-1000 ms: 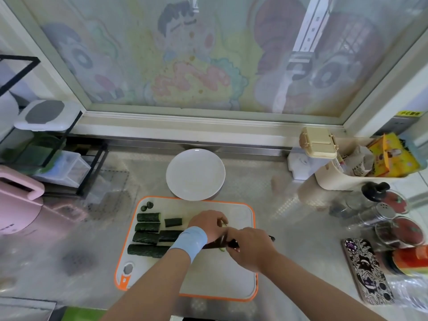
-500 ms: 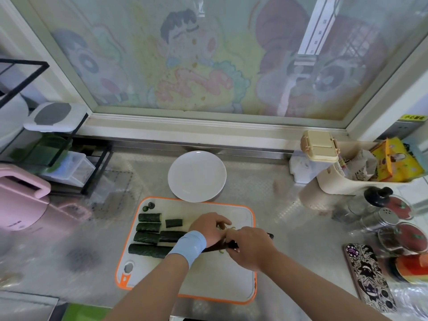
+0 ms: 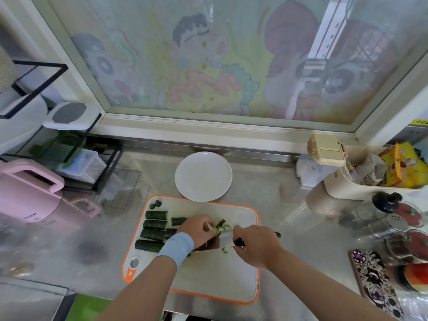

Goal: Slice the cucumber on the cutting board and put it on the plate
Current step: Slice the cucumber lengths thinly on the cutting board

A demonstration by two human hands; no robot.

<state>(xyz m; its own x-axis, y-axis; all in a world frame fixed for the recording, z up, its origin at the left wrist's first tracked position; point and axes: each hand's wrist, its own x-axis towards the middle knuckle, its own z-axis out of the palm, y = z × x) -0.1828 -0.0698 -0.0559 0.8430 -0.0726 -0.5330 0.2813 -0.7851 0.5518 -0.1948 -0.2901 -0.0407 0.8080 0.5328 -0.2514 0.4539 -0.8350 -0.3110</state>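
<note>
Two bare arms reach in from the bottom over a white cutting board point(image 3: 208, 274) with an orange edge. The right hand point(image 3: 257, 245) is closed around the dark handle of a knife point(image 3: 222, 239), and the shiny blade lies across the board, pointing left. The left hand point(image 3: 196, 230), with a light blue band point(image 3: 177, 247) on its wrist, has its fingers curled down on a piece of cucumber, but the piece is mostly hidden under the hand. Thin round cucumber slices point(image 3: 223, 227) sit just beside the blade, near the fingertips. On the left part of the board lie several dark green cucumber chunks point(image 3: 154, 229) in a row, with two small end bits point(image 3: 155, 204) above them. Just past the far edge of the board sits a white plate point(image 3: 203, 176) on the shiny metal counter point(image 3: 289, 218). Behind it all is a window point(image 3: 208, 54) with faded cartoon pictures.
</note>
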